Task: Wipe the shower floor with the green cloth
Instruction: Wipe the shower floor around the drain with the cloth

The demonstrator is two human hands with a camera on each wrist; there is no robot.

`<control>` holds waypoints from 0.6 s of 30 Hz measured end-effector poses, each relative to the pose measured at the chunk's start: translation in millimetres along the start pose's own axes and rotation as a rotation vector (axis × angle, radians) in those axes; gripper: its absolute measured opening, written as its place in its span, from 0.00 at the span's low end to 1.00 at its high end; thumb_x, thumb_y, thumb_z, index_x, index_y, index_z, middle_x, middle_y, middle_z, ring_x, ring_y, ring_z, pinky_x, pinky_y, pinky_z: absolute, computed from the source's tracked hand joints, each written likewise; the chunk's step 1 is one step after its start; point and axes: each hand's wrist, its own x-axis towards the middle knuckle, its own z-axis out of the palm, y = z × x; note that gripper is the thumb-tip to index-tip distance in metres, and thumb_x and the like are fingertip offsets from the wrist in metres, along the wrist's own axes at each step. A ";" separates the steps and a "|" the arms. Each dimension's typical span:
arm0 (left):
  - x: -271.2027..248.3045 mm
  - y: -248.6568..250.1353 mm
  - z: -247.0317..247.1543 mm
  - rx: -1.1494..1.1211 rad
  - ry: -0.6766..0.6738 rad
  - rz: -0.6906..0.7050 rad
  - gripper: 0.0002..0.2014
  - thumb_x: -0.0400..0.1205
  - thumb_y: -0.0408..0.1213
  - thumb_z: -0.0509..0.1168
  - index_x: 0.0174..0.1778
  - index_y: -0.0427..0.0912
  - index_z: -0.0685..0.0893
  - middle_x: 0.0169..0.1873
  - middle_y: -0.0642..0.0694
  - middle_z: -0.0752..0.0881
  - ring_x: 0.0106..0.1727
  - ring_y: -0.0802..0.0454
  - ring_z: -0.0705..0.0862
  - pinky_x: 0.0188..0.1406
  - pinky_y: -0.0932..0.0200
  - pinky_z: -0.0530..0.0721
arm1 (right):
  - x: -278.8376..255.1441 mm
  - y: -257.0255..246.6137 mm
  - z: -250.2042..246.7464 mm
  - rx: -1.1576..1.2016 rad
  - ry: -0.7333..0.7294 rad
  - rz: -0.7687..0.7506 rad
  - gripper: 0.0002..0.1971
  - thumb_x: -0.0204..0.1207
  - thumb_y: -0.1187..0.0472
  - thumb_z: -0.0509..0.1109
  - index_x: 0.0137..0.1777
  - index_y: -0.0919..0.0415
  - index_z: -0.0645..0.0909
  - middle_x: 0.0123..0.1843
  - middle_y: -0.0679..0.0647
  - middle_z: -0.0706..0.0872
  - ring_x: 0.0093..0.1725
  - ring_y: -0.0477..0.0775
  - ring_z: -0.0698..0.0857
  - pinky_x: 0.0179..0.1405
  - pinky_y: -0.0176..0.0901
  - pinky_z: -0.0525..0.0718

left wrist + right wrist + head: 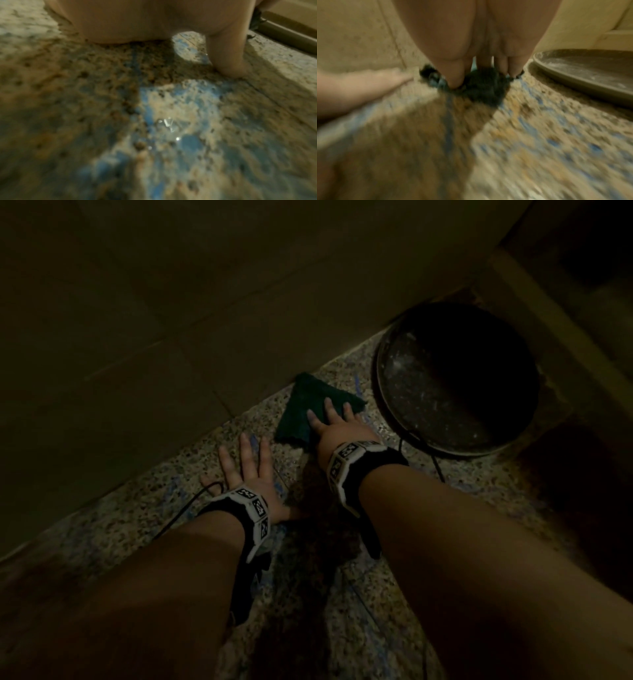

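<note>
A dark green cloth (305, 409) lies flat on the speckled shower floor (144, 529) close to the tiled wall. My right hand (337, 419) presses on its near right part with straight, spread fingers. The right wrist view shows those fingers (457, 75) on the cloth (484, 88), blurred by motion. My left hand (245, 463) rests flat on the bare floor just left of the cloth, fingers spread, holding nothing. In the left wrist view the thumb (226, 54) touches the wet floor (171, 121).
A round dark basin (455, 378) stands on the floor right of the cloth, against the corner. The tiled wall (137, 302) runs diagonally behind the cloth. A raised ledge (548, 313) borders the far right. Thin black cables trail from both wristbands.
</note>
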 end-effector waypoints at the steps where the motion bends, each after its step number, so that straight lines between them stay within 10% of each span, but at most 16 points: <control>1: -1.1 0.5 -0.1 -0.007 0.008 -0.003 0.71 0.58 0.80 0.63 0.69 0.51 0.13 0.71 0.43 0.15 0.74 0.28 0.22 0.73 0.22 0.45 | 1.5 -2.4 -1.3 0.015 -0.011 0.014 0.36 0.85 0.58 0.58 0.84 0.44 0.37 0.84 0.50 0.31 0.83 0.65 0.36 0.80 0.62 0.44; 5: -2.9 2.9 2.5 -0.014 0.045 -0.013 0.70 0.58 0.80 0.62 0.72 0.50 0.16 0.74 0.42 0.18 0.75 0.27 0.25 0.74 0.24 0.47 | 11.1 -18.1 -7.1 -0.004 0.040 0.105 0.32 0.85 0.42 0.51 0.85 0.50 0.45 0.85 0.56 0.39 0.83 0.66 0.39 0.81 0.61 0.45; 10: 1.0 1.4 1.7 -0.023 0.018 0.002 0.66 0.66 0.73 0.66 0.73 0.52 0.16 0.72 0.43 0.16 0.74 0.27 0.22 0.73 0.22 0.48 | 13.5 -28.7 11.9 -0.091 0.247 0.067 0.28 0.87 0.57 0.47 0.84 0.65 0.45 0.84 0.67 0.42 0.83 0.65 0.42 0.82 0.55 0.44; 18: -6.1 -0.5 -6.1 -0.026 -0.048 0.008 0.70 0.57 0.80 0.63 0.72 0.54 0.16 0.70 0.46 0.13 0.73 0.30 0.19 0.70 0.21 0.42 | 22.3 22.6 -3.2 -0.119 0.303 0.013 0.30 0.85 0.63 0.48 0.84 0.59 0.40 0.85 0.60 0.37 0.84 0.60 0.40 0.82 0.51 0.43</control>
